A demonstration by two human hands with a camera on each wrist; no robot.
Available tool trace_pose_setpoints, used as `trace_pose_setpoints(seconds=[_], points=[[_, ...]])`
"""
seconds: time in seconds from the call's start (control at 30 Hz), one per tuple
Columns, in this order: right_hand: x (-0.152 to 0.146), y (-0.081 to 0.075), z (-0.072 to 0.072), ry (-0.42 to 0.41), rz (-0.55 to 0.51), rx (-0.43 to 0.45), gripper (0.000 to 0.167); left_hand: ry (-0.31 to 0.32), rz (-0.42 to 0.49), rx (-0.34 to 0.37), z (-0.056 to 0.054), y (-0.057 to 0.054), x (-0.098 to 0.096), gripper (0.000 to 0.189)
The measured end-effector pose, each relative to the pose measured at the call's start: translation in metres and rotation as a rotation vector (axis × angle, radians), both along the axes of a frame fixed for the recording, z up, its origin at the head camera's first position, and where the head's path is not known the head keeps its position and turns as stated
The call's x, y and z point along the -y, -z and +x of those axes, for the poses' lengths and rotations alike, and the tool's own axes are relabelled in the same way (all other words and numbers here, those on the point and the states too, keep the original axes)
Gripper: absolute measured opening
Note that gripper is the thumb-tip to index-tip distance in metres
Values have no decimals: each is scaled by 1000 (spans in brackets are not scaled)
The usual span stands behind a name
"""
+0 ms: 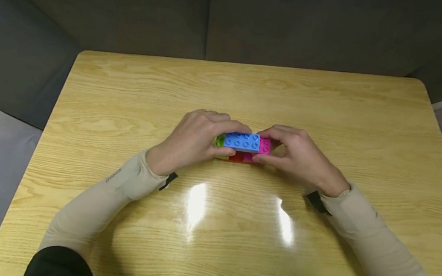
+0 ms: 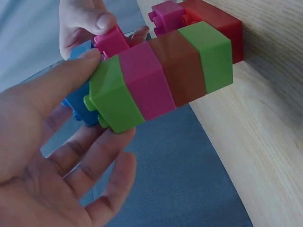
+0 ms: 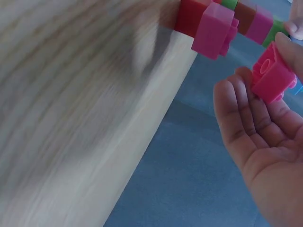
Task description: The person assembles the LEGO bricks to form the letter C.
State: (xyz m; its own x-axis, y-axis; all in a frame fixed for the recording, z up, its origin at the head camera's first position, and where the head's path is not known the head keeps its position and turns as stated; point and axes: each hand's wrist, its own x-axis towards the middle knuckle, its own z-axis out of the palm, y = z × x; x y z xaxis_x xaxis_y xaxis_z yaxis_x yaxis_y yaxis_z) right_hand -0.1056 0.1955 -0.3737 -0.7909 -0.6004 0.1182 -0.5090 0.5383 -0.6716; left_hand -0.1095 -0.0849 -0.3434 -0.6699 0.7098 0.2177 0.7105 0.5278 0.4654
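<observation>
A stack of toy building bricks stands on the wooden table. Its column of green, magenta, brown [image 2: 177, 71] and green bricks rises from a red brick [image 2: 218, 28]. A long blue brick [image 1: 241, 142] lies across the top, studs up. My left hand [image 1: 195, 138] grips the blue brick at its left part, thumb in front and fingers behind, beside the upper green brick [image 2: 113, 94]. My right hand [image 1: 300, 154] pinches a pink brick [image 3: 272, 78] at the blue brick's right end. Whether those two are joined is hidden. Below, a magenta brick [image 3: 212, 30] sits on the red brick.
The wooden table [image 1: 131, 97] extends around the stack on all sides. Dark grey partition panels [image 1: 282, 27] stand behind its far edge. Light glints off the tabletop in front of the hands.
</observation>
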Motion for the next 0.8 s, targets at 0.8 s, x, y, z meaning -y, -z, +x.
trace_pose_setpoints(seconds=[0.8], points=[[12, 8, 9, 66, -110, -23, 34, 45, -30, -88, -1, 2, 1, 47]])
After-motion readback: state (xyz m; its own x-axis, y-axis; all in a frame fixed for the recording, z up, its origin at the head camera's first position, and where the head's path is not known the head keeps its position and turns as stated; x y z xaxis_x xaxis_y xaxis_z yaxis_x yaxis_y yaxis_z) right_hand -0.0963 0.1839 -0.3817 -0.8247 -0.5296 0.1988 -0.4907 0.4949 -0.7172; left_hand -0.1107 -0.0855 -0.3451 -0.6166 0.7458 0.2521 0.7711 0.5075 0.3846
